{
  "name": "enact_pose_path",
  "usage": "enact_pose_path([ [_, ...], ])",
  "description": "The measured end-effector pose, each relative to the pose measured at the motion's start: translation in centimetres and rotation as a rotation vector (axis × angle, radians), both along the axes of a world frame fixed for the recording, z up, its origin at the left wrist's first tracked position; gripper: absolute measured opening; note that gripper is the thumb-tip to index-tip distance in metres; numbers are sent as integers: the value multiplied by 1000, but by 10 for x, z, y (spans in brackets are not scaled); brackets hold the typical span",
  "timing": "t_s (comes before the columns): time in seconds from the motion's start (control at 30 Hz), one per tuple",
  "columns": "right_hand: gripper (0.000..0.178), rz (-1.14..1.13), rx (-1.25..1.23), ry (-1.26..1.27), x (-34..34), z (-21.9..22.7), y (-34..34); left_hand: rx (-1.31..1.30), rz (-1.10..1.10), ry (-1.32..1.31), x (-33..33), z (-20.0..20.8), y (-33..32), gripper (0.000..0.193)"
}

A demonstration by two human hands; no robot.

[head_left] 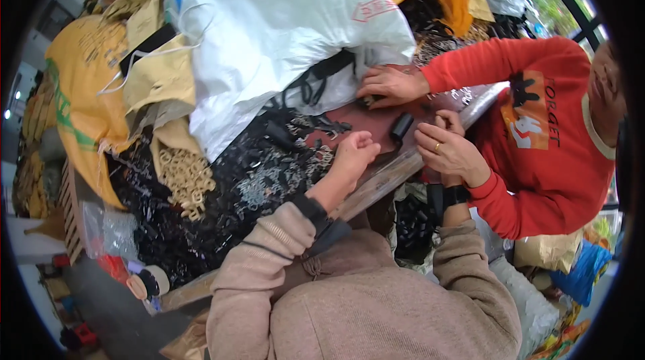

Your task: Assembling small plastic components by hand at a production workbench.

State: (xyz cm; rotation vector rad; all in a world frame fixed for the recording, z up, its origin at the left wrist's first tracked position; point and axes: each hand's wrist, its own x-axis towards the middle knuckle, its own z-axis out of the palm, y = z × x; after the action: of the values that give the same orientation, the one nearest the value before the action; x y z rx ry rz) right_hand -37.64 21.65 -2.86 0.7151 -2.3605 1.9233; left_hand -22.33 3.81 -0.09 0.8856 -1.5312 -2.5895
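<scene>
My left hand (353, 158) is over the near edge of the table, its fingers curled together; anything in them is too small to make out. My right hand (449, 120) is mostly covered by a co-worker's ringed hand (457, 152), and the fingers that show are bent inward. Between my hands a black cylinder (402, 126), like a spool, rests on the reddish tabletop (376, 117). Left of my left hand spreads a heap of small black and silvery-grey pieces (262, 182). The co-worker's other hand (393, 84) lies at the mouth of a large white sack (289, 37).
A yellow sack (87, 78) stands at the left, beside spilled tan ring-shaped pieces (185, 182). A dark phone-like slab (148, 48) with a white cable lies on sacking. Tape rolls (149, 283) sit at the table's near left corner. The co-worker in red (537, 138) is close on the right.
</scene>
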Motion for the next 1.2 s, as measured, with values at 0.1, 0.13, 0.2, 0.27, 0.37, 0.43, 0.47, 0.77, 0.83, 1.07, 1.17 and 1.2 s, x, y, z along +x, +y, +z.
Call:
enact_pose_path([
  [0.1,26,643,-437,-1085,27,70,-25,29,-89,67,65,21,-22,37],
  [0.13,26,689,-422,-1100,33,76,-29,19,-42,61,87,28,-29,37],
  [0.2,33,671,-366,-1030,39,80,-29,16,-19,99,134,41,-40,36],
  [0.27,34,514,-365,-1171,52,90,-43,5,41,105,184,42,-50,36],
  [0.37,34,258,-280,-1129,61,60,-39,-185,181,33,250,34,-64,34],
  [0.43,33,136,-131,-811,40,29,-16,-566,325,-130,280,30,-72,32],
  [0.47,32,70,-61,-646,38,16,-15,-563,326,-129,288,31,-75,32],
  [0.77,31,-516,577,259,95,-71,34,-1137,359,-97,297,33,-103,28],
  [0.83,28,-476,544,305,134,-71,14,-1097,353,-69,300,30,-102,26],
  [1.07,25,-321,365,261,173,-30,-9,-944,311,-41,301,37,-90,22],
  [1.17,22,-229,363,275,162,-11,5,-907,326,-38,302,29,-86,21],
  [1.2,20,-171,390,299,154,-4,11,-892,313,-42,301,28,-84,20],
])
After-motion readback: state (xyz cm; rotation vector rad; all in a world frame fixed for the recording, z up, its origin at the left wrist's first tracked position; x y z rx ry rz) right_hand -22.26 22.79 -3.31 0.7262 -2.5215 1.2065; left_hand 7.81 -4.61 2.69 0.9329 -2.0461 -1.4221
